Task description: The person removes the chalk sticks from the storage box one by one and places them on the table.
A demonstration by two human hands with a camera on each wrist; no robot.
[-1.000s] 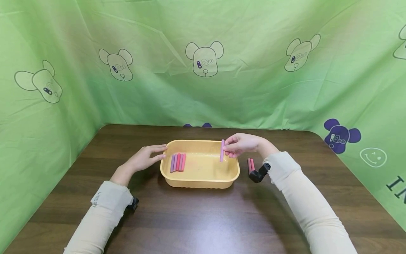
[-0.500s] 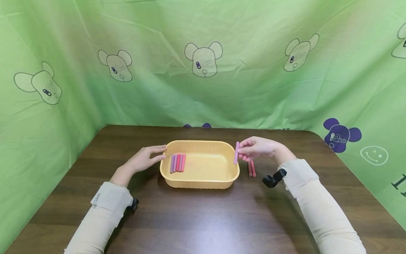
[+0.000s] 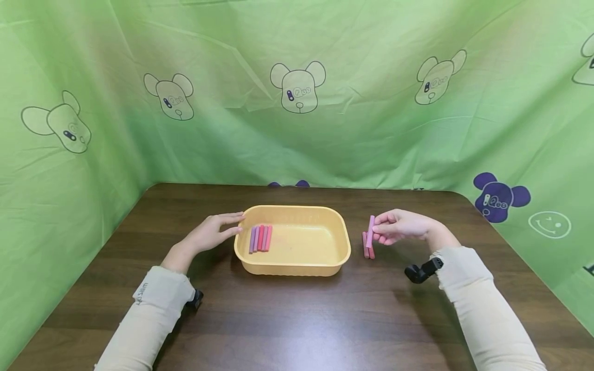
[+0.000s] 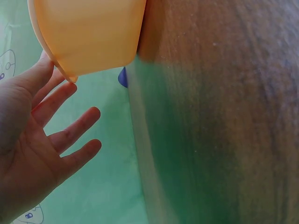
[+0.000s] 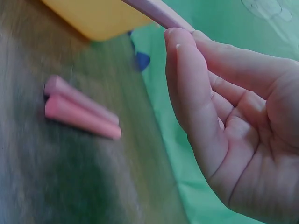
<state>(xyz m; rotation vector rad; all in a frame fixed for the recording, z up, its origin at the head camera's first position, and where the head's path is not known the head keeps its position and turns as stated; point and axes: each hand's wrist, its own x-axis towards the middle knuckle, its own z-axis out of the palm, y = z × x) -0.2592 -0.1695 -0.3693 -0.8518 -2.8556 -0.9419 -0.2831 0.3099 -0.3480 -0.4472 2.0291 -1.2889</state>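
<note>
My right hand [image 3: 401, 225] pinches a lilac, chalk-like stick [image 3: 370, 226] between thumb and fingertips. The stick is held over two pinkish sticks [image 5: 81, 116] lying side by side on the table, and overlaps them in the head view. My left hand [image 3: 209, 232] has its fingers extended, the tips touching the left rim of a yellow plastic basin [image 3: 297, 269]. In the left wrist view, the lower fingers [image 4: 77, 130] are spread apart below the rim. Several purple, pink and red sticks [image 3: 261, 238] lie in a row at the left inside the basin.
The basin stands in the middle of a dark wooden table [image 3: 297, 314]. A green curtain [image 3: 362, 134] printed with mouse-like heads hangs behind the table and along its sides. Black wrist cameras are strapped at both cuffs.
My right hand has moved right and toward me, carrying the lilac stick from above the basin, past its right rim, to over the two sticks. The left hand has stayed still.
</note>
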